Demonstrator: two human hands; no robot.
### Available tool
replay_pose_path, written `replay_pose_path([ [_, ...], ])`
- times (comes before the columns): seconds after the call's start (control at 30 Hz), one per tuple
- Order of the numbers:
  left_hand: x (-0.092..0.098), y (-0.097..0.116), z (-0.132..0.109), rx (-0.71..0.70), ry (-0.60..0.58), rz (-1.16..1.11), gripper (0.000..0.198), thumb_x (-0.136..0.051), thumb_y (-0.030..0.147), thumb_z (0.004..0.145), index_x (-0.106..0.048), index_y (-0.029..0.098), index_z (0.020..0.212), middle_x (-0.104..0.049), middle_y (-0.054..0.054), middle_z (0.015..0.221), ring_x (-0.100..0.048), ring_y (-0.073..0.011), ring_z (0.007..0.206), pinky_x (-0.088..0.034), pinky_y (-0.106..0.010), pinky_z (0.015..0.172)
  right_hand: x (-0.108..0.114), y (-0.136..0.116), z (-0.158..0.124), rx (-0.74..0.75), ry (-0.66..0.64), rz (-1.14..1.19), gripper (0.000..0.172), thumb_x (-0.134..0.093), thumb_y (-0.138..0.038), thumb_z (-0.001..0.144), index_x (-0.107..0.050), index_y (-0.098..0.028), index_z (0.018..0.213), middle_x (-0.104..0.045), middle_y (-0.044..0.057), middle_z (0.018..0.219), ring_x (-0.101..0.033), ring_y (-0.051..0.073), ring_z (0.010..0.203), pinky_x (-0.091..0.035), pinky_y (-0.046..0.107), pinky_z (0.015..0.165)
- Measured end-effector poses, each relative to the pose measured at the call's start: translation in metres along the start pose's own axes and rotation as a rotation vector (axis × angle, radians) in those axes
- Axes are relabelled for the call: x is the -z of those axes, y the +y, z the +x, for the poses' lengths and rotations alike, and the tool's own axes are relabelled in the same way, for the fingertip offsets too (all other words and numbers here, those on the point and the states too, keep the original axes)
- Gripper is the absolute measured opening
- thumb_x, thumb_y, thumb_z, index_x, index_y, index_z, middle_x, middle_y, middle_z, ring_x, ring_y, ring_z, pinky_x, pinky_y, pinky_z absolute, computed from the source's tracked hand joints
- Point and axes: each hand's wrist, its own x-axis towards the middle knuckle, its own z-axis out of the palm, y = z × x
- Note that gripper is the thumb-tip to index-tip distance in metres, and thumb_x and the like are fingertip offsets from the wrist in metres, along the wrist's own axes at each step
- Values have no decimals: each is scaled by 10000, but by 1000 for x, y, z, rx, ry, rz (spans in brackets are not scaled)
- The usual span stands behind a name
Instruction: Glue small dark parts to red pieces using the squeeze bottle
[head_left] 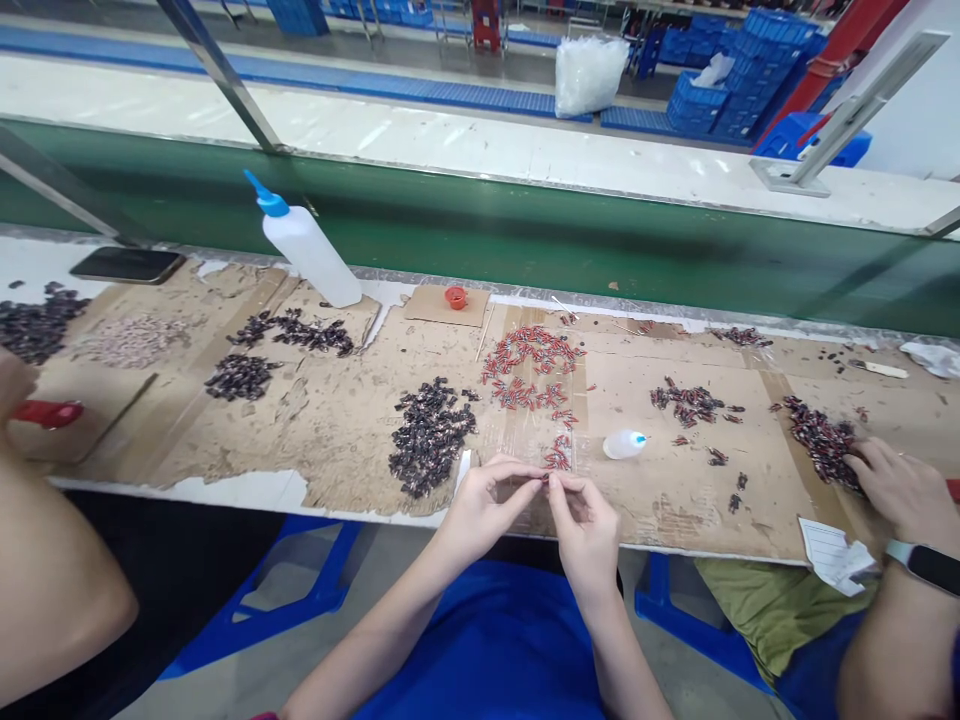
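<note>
Left hand (480, 505) and right hand (589, 525) pinching one small reddish piece (546, 481) between fingertips, one spread of red pieces (529, 352) just beyond, one black heap (429, 435) leftward, one small bottle (622, 445) rightward, one red cup (455, 298), one tall bottle (315, 257)

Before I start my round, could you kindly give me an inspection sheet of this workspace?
Surface: cardboard, stained and torn in places.
Job's things: black pile and red pile of small parts; one part in hand.
Clutter: phone, large bottle, small bottle, torn paper at the near edge.
Hands: left hand and right hand pinch the part between fingertips.
Cables: nothing seen.
Surroundings: co-worker's hand at another pile, right; blue crates beyond.
</note>
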Motion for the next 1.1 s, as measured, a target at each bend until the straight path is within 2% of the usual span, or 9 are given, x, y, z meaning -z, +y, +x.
replay_pose_path([
  [0.3,-2,1,0,83,10,8,116,-642,168,767,-734,181,836,-727,-51,850,-685,-181,834,-561,-301,796,7,1,3,23,-90,-21,222,-596,-376,857,-695,-178,879,-741,81,886,-710,199,799,-578,322,767],
  [0.47,-15,1,-1,61,-41,3,115,-623,214,814,-724,188,862,-712,-63,881,-676,-183,855,-552,-301,799,24,0,4,76,-163,-115,225,-554,-370,888,-693,-198,932,-728,82,939,-696,209,855,-570,337,787],
  [0.63,-22,-1,3,-61,-156,127,346,-627,255,853,-607,217,1196,-739,-63,986,-643,-225,1014,-483,-386,932,56,3,10,125,-86,-222,211,-578,-386,868,-681,-203,891,-712,90,952,-677,228,898,-562,355,789],
  [0.73,-5,-12,8,-167,-37,399,292,-605,243,872,-615,251,1164,-725,-60,1066,-605,-249,1061,-389,-470,995,81,8,19,81,237,-327,312,-583,-461,846,-680,-180,941,-704,116,952,-671,240,854,-549,400,791],
  [0.8,14,-21,12,-191,126,595,196,-547,180,893,-669,264,1021,-734,-50,999,-594,-258,1038,-331,-510,996,93,12,27,93,465,-441,450,-614,-513,803,-656,-160,1079,-656,155,1094,-652,266,914,-527,447,829],
  [0.83,23,-25,14,-187,193,675,206,-532,154,891,-678,268,983,-734,-51,972,-582,-265,1041,-315,-514,986,96,13,32,119,509,-493,530,-639,-544,768,-640,-154,1127,-623,170,1159,-633,288,970,-512,470,854],
  [0.93,45,-34,22,-173,250,834,177,-554,156,875,-695,263,878,-721,-61,918,-557,-283,1008,-303,-510,939,93,19,47,216,405,-559,638,-663,-609,705,-625,-165,1162,-600,165,1182,-547,326,1113,-469,510,914],
  [1.0,52,-36,27,-169,197,877,199,-547,148,873,-701,257,811,-707,-62,881,-554,-277,956,-306,-499,913,84,24,56,254,284,-541,597,-663,-613,701,-640,-181,1112,-632,145,1111,-532,314,1108,-456,514,929],
  [1.1,55,-36,32,-166,135,879,261,-515,128,884,-708,256,762,-695,-58,833,-548,-258,897,-308,-477,894,70,29,65,281,199,-483,453,-658,-577,722,-659,-204,980,-661,120,1030,-541,287,1064,-429,511,961],
])
